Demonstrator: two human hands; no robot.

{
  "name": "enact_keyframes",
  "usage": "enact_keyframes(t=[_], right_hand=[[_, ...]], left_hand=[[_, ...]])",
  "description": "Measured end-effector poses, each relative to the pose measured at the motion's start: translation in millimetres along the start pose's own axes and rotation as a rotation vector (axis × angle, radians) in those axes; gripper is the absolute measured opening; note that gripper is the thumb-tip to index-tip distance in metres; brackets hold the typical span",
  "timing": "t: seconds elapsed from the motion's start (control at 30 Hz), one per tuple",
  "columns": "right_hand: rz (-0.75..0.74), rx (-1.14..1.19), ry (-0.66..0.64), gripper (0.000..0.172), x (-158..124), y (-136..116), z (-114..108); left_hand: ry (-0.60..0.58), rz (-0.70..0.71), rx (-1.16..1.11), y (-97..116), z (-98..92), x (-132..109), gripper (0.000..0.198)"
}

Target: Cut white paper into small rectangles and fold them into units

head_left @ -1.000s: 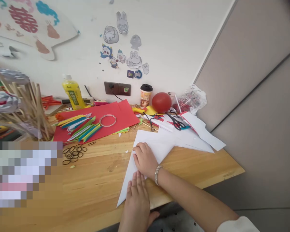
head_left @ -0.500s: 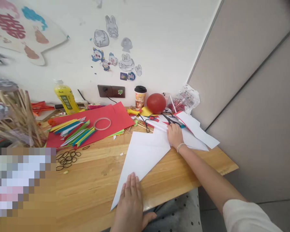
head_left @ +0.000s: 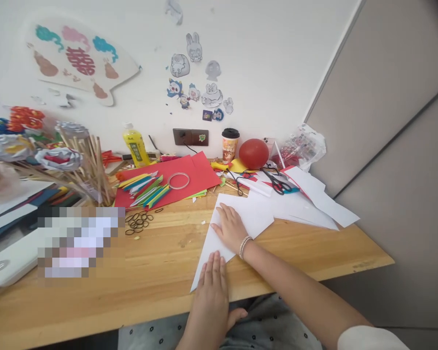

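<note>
A folded sheet of white paper (head_left: 255,214) lies on the wooden table, its narrow corner pointing toward me. My left hand (head_left: 212,287) rests flat on the paper's near end, fingers together and stretched out, thumb apart. Farther up the same sheet, my right hand (head_left: 231,227) presses down with its fingers extended near the left edge. Neither hand grips anything. Black-handled scissors (head_left: 277,182) lie past the paper, on other white sheets (head_left: 301,206). My right palm hides part of the folded sheet.
Red paper (head_left: 200,172) carries folded coloured strips (head_left: 146,189) and a clear ring (head_left: 178,181). Black rubber bands (head_left: 138,221) lie nearer. Behind stand a yellow bottle (head_left: 136,146), a lidded cup (head_left: 229,146) and a red balloon (head_left: 253,153). Sticks with paper flowers (head_left: 58,158) are left.
My right hand has moved left and nearer, from beside the scissors onto the folded white paper. My left hand stays on the sheet. The view has swung left.
</note>
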State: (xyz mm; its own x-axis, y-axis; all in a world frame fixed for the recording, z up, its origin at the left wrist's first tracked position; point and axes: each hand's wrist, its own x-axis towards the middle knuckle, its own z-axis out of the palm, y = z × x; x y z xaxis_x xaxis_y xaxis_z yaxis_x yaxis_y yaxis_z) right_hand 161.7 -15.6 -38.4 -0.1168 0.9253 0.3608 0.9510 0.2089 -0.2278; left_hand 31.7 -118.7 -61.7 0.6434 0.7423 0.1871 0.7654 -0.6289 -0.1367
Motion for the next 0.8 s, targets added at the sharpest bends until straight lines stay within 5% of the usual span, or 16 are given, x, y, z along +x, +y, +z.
enact_keyframes(t=[0.23,0.4,0.5,0.6,0.7,0.8], right_hand=[[0.002,0.004,0.004,0.045,0,3,0],[-0.004,-0.008,0.019,0.043,-1,-1,-1],[-0.007,-0.014,0.037,0.041,0,-3,0],[0.004,-0.018,0.059,0.039,0,-3,3],[0.034,-0.025,0.085,0.035,2,-4,7],[0.048,-0.031,0.105,0.031,6,-4,11]], left_hand=[[0.127,0.007,-0.006,-23,-2.9,-47,0.091],[0.156,0.270,-0.021,-60,-20.3,-69,0.071],[0.163,0.337,-0.103,-76,-42.5,-50,0.049],[0.166,0.475,-0.118,-76,-64.6,-4,0.028],[0.223,0.639,-0.123,-64,-65.2,42,0.040],[0.173,0.733,-0.180,-55,-41.2,69,0.059]])
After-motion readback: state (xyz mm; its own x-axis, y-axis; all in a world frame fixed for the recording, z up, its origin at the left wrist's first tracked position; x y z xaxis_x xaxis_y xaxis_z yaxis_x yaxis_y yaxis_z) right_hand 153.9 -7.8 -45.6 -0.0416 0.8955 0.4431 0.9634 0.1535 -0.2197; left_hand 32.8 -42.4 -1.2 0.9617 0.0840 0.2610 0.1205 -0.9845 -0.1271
